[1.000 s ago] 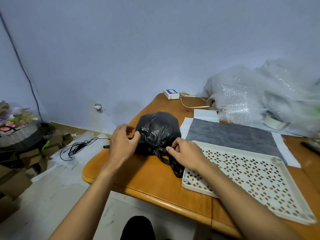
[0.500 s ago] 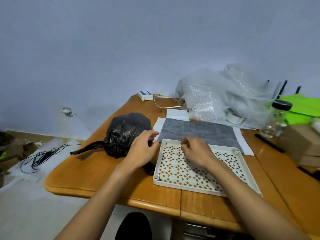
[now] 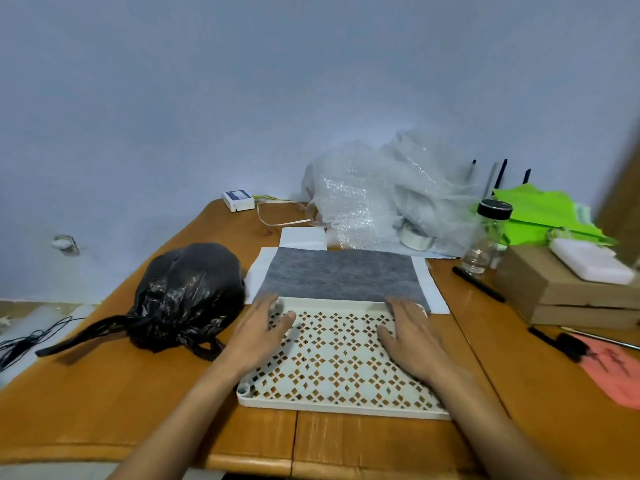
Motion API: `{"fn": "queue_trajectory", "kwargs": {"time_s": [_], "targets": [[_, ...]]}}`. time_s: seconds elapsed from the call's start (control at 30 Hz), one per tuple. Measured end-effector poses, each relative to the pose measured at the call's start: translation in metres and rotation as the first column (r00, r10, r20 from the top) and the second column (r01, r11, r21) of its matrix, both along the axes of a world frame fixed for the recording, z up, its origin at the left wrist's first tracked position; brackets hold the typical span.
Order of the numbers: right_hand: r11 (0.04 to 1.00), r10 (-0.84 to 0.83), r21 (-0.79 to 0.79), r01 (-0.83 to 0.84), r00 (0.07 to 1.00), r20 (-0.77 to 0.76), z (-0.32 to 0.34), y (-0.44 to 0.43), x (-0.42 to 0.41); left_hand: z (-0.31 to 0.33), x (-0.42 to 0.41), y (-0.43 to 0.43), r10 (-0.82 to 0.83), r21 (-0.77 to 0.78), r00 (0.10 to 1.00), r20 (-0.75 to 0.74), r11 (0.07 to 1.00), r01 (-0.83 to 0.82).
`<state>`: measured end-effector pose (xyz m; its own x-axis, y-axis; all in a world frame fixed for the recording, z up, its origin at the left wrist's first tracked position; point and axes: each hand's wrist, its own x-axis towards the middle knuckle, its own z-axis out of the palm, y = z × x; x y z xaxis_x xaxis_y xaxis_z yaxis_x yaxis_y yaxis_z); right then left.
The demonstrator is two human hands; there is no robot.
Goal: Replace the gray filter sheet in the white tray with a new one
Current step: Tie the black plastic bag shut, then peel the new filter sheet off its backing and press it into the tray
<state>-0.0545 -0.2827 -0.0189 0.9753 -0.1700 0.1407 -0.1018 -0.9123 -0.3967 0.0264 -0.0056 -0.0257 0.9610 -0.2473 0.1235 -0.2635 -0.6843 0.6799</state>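
Resting flat on the white tray (image 3: 332,370), both hands lie palm down with straight, slightly spread fingers. The left hand (image 3: 258,336) covers the tray's far left corner, its thumb lying on the perforated floor. The right hand (image 3: 414,337) covers the far right corner in the same way. Neither hand has a grip on anything; the fingers only press or rest on the plastic. The fingertips reach the tray's far rim, and whether they also touch the sheet behind it cannot be told.

The tray sits at the near edge of the wooden desk (image 3: 104,393), and the wood shows through its diamond cut-outs. The gray filter sheet (image 3: 339,275) lies flat just behind the tray, outside it, its near edge meeting the tray's far rim. It rests on a larger white paper sheet (image 3: 431,289), which shows on both sides.

To the left of the tray, touching the paper's corner, sits a knotted black plastic bag (image 3: 187,296). Behind the filter sheet is a heap of bubble wrap (image 3: 374,195) with a tape roll (image 3: 417,237) at its foot. A small white box (image 3: 238,199) is at the far left corner. To the right stand a clear jar with a black lid (image 3: 486,237) and stacked cardboard boxes (image 3: 561,292), with a black pen (image 3: 478,284) between them and the paper.
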Motion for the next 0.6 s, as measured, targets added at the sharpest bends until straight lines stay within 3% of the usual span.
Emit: {"fn": "queue_trajectory", "kwargs": {"time_s": [0.37,0.6], "targets": [[0.999,0.028,-0.033,-0.026,0.999,0.038,-0.011,-0.006,0.002,-0.009,-0.007,0.007,-0.059,-0.085,0.997,-0.055,0.995,0.054],[1.000,0.020,-0.012,-0.020,1.000,0.018,-0.005,-0.002,-0.004,-0.005,-0.015,0.007,-0.059,0.039,0.998,-0.033,0.997,0.060]]}}
